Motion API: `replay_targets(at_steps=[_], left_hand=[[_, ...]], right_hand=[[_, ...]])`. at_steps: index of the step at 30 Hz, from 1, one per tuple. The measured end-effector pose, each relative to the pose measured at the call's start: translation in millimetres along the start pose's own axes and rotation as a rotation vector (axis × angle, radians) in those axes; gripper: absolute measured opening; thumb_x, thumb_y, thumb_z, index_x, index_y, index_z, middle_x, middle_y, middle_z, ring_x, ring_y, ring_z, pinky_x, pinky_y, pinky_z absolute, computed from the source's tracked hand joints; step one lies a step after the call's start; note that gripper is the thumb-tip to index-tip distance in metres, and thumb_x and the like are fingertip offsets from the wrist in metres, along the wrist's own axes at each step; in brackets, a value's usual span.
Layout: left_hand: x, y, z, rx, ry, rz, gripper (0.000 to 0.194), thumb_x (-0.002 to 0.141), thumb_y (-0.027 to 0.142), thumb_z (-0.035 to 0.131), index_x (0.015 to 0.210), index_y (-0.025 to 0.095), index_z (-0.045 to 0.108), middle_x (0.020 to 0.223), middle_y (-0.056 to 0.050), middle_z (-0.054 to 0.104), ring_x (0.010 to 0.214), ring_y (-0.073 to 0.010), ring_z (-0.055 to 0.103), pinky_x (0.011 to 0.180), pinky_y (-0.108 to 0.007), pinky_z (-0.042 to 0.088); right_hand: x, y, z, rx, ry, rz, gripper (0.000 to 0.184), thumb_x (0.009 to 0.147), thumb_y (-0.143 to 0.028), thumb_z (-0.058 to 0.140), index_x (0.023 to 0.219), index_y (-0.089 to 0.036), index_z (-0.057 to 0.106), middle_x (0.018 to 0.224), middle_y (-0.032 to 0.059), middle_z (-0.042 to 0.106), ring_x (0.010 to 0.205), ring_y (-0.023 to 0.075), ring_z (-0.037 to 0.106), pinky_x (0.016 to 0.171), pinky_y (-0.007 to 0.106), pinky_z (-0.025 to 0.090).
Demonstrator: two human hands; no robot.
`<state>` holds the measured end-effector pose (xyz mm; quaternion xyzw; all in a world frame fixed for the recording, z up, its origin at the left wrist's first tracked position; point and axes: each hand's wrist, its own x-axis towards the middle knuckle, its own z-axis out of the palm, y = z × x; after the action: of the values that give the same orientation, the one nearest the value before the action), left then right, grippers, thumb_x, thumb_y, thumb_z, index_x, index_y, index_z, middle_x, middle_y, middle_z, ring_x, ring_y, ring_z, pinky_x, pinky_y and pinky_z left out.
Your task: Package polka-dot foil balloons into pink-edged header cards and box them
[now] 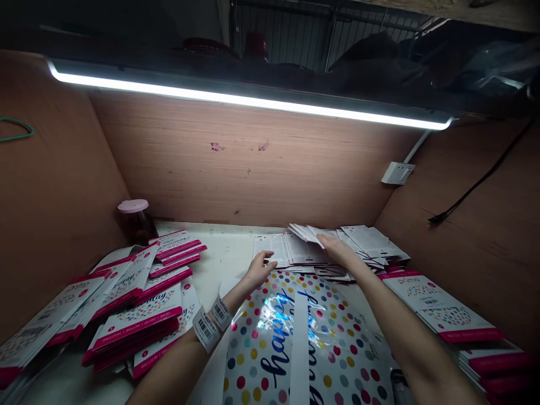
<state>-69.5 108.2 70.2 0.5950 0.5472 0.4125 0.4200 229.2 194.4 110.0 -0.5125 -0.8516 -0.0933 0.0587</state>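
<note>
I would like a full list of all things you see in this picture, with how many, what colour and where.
foil balloon: one, white with coloured dots and dark blue script, flat on the white table, nearest the person
leaflets: many, white, loose pile at the table's back
balloon packs: many, white and pink, piled at left
balloon packs: many, white and pink, piled at right
jar: one, pink lid, back left corner
light bar: one, white, above the back wall
wall switch plate: one, white, back right corner
cable: one, black, right wall
rubber band: one, green, left wall
barcode wristbands: two, white, left wrist
left hand: one, open, beside the leaflets
right hand: one, fingers on the leaflets
</note>
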Motion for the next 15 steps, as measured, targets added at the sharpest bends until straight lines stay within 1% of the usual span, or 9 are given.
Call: replay_targets(at_steps=[2,4,6,8,9,11,13,14,15], left_hand=[[-15.8,7.6,-0.5,-0.036,-0.049,0.048,0.046,0.087,0.038,0.063,0.126,0.015,0.054,0.135,-0.018,0.054,0.117,-0.0283,0.057,0.096,-0.041,0.050],[-35.5,14.9,-2.5,-0.056,-0.064,0.092,0.062,0.086,0.043,0.065,0.137,0.015,0.044,0.143,-0.019,0.047,0.125,-0.0291,0.052,0.102,-0.043,0.046],[-59.3,22.2,-4.8,-0.050,-0.019,0.165,0.084,0.082,0.048,0.070,0.148,0.018,0.028,0.153,-0.018,0.033,0.138,-0.0302,0.038,0.113,-0.046,0.035],[-86.9,28.4,-5.9,-0.034,0.028,0.260,0.100,0.078,0.050,0.074,0.153,0.022,0.013,0.160,-0.015,0.019,0.146,-0.0306,0.024,0.119,-0.049,0.023],[-101.6,30.3,-5.6,-0.029,0.031,0.299,0.103,0.078,0.049,0.075,0.154,0.025,0.009,0.162,-0.013,0.015,0.148,-0.0305,0.019,0.120,-0.049,0.020],[-131.0,29.5,-2.3,-0.035,-0.019,0.325,0.101,0.077,0.045,0.076,0.154,0.028,0.011,0.162,-0.010,0.016,0.148,-0.0313,0.017,0.121,-0.050,0.018],[-157.6,20.6,4.7,-0.061,-0.101,0.283,0.090,0.079,0.039,0.075,0.151,0.029,0.022,0.158,-0.009,0.026,0.146,-0.0330,0.023,0.120,-0.050,0.023],[-168.9,13.2,9.5,-0.082,-0.143,0.247,0.081,0.081,0.036,0.072,0.149,0.027,0.029,0.155,-0.010,0.033,0.144,-0.0335,0.028,0.118,-0.050,0.027],[-178.7,4.4,14.9,-0.111,-0.189,0.210,0.073,0.082,0.033,0.070,0.145,0.026,0.035,0.150,-0.010,0.040,0.140,-0.0336,0.035,0.116,-0.050,0.031]], right_hand=[[-17.8,-5.6,-24.3,0.036,0.102,-0.002,0.054,0.088,-0.007,0.035,0.141,-0.010,0.046,0.141,0.0189,0.053,0.123,0.0287,0.057,0.101,0.041,0.048],[-51.3,-14.9,-49.2,0.097,0.241,-0.002,0.048,0.093,-0.014,0.033,0.137,-0.011,0.049,0.135,0.0164,0.059,0.118,0.0254,0.060,0.099,0.036,0.050],[-98.5,-27.9,-69.5,0.246,0.427,0.010,0.035,0.097,-0.025,0.036,0.118,-0.014,0.062,0.105,0.0131,0.071,0.091,0.0233,0.070,0.081,0.032,0.056],[-152.2,-43.7,-79.5,0.472,0.553,0.058,0.026,0.095,-0.034,0.048,0.088,-0.018,0.067,0.066,0.0049,0.067,0.056,0.0183,0.063,0.056,0.028,0.054],[-178.5,-52.3,-79.2,0.595,0.551,0.092,0.027,0.093,-0.037,0.053,0.076,-0.020,0.065,0.055,0.0018,0.061,0.046,0.0163,0.058,0.047,0.026,0.050],[-224.8,-70.8,-67.1,0.823,0.419,0.151,0.032,0.092,-0.040,0.055,0.069,-0.020,0.065,0.052,0.0017,0.060,0.045,0.0168,0.058,0.044,0.026,0.049],[-259.3,-91.4,-41.3,1.036,0.280,0.194,0.027,0.089,-0.043,0.060,0.079,-0.020,0.071,0.065,0.0055,0.069,0.060,0.0216,0.068,0.055,0.029,0.057],[-271.9,-102.5,-25.2,1.128,0.252,0.226,0.025,0.085,-0.044,0.065,0.090,-0.020,0.073,0.076,0.0076,0.073,0.072,0.0246,0.071,0.065,0.032,0.060],[-281.8,-113.8,-8.4,1.204,0.256,0.277,0.032,0.081,-0.044,0.070,0.102,-0.021,0.072,0.088,0.0093,0.074,0.085,0.0270,0.071,0.075,0.036,0.061]])
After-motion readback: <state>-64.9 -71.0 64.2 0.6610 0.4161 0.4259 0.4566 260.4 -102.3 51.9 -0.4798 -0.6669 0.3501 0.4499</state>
